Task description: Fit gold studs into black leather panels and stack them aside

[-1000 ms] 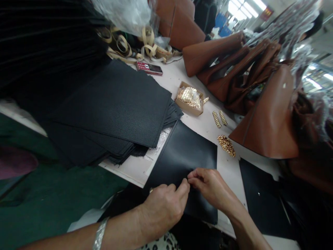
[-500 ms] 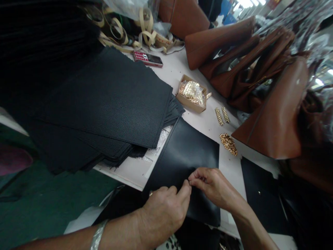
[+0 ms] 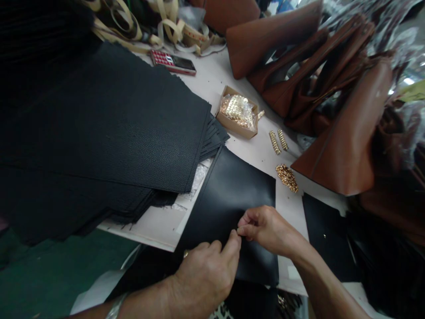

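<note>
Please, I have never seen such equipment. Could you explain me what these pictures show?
There is no robot here: one person works with bare hands. Every picture comes from one camera on the person's head, looking forward and down.

The left hand and right hand meet at the fingertips over a smooth black sheet. Whether they pinch something small, I cannot tell.

On the table also lie a stack of black pieces, a phone, a small box of gold parts and a loose gold pile. Brown bags crowd the right side.
</note>
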A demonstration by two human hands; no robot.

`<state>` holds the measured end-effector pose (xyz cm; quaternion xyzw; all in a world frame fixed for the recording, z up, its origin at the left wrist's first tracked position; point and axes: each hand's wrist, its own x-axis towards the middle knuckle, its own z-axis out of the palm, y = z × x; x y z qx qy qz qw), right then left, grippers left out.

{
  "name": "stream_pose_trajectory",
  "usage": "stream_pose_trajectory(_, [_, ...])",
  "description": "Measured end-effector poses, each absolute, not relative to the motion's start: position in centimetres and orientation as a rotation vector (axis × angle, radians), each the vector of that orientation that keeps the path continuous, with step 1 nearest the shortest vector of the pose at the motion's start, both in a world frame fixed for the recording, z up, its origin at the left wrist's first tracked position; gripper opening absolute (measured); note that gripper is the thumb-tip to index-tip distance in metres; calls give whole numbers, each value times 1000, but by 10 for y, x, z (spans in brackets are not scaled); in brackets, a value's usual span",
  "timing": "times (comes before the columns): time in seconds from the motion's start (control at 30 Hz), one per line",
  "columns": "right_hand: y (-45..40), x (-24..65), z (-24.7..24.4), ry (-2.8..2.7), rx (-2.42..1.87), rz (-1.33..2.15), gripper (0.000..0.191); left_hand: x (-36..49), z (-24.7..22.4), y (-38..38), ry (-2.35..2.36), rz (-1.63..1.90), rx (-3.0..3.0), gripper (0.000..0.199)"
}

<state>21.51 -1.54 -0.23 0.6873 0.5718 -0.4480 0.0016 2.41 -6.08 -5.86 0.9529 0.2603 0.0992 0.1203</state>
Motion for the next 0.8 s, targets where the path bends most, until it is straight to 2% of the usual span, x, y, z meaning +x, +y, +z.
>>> stream_pose_trajectory(0.57, [-3,207,2,1785,2153,-1260,10,23,-53,-57,763,250,2766,51])
stream_pose_trajectory(0.67, [-6,212,1,1824,2163,-1371,8,21,-56,-56,776,296,2749,46])
stream_pose_trajectory(0.73, [-7,223,2,1891,2322,-1305,10,19,-61,-54,773,384,2723,45])
stream_pose_trajectory(0.8, [-10,239,3,1917,2691,-1019,20,14,-70,-51,746,491,2701,50])
